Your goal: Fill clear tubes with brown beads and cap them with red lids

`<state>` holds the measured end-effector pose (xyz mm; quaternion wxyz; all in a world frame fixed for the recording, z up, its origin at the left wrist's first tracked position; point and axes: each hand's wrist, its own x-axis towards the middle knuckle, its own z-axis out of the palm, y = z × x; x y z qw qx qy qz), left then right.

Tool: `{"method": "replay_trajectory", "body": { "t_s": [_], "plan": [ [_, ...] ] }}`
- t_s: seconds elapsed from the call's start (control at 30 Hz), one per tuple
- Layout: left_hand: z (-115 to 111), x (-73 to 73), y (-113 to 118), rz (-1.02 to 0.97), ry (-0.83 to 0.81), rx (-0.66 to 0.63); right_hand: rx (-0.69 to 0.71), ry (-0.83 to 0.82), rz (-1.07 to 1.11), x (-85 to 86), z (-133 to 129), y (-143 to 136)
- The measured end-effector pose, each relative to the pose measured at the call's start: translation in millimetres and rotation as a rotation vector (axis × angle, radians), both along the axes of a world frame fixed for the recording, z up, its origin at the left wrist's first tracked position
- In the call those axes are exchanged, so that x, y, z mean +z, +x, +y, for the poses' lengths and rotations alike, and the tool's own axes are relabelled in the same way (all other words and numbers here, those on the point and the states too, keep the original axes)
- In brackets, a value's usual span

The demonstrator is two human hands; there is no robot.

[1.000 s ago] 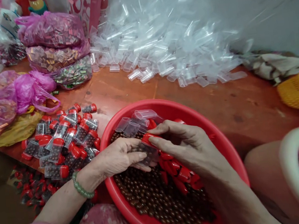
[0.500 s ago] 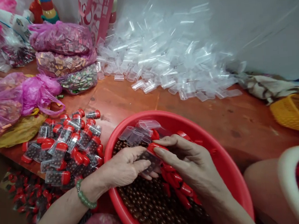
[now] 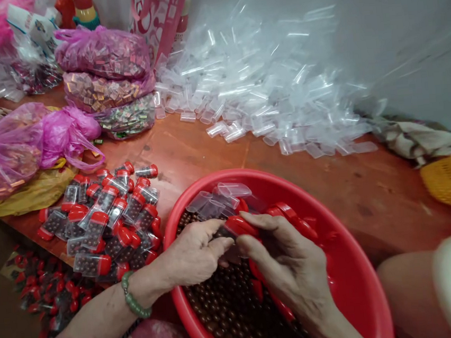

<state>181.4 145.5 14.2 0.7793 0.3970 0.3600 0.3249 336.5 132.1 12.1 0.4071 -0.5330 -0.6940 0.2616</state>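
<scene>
Over a red basin (image 3: 344, 306), my left hand (image 3: 194, 254) grips a small clear plastic container of dark brown balls, mostly hidden by the fingers. A red cap (image 3: 241, 226) sits at its right end. My right hand (image 3: 293, 258) has its forefinger and thumb at that cap. Below both hands, glossy brown balls (image 3: 231, 306) fill the basin's bottom. Empty clear containers (image 3: 213, 204) lie at the basin's far side, and loose red caps (image 3: 294, 218) are heaped to the right, partly behind my right hand.
Filled, red-capped containers (image 3: 108, 217) are piled left of the basin, with more (image 3: 54, 292) lower down. Clear empty containers (image 3: 266, 96) form a large heap by the wall. Pink bags (image 3: 107, 58) of small wrapped pieces stand back left. A yellow basket (image 3: 450, 184) and pale tub (image 3: 445, 275) are right.
The view has shifted slightly, so the surroundings sit further right. My right thumb has moved down off the red cap's face. My left hand keeps its hold on the container.
</scene>
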Motion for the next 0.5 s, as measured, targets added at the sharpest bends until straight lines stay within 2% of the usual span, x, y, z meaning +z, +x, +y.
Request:
{"method": "replay_trajectory", "body": {
  "t_s": [0.1,0.2,0.3,0.5],
  "plan": [
    [1,2.1,-1,-0.068,-0.101,0.025,0.071,0.183,-0.305,-5.7,-2,2],
    [2,4.5,-2,-0.114,-0.186,0.049,0.069,0.339,-0.494,-7.8,0,-2],
    [2,4.3,-2,-0.158,-0.173,0.059,0.042,0.463,-0.612,-6.3,3,-6],
    [0,1.2,-2,-0.203,-0.172,0.043,0.107,0.642,-0.697,-1.5,8,-3]
  ]
}}
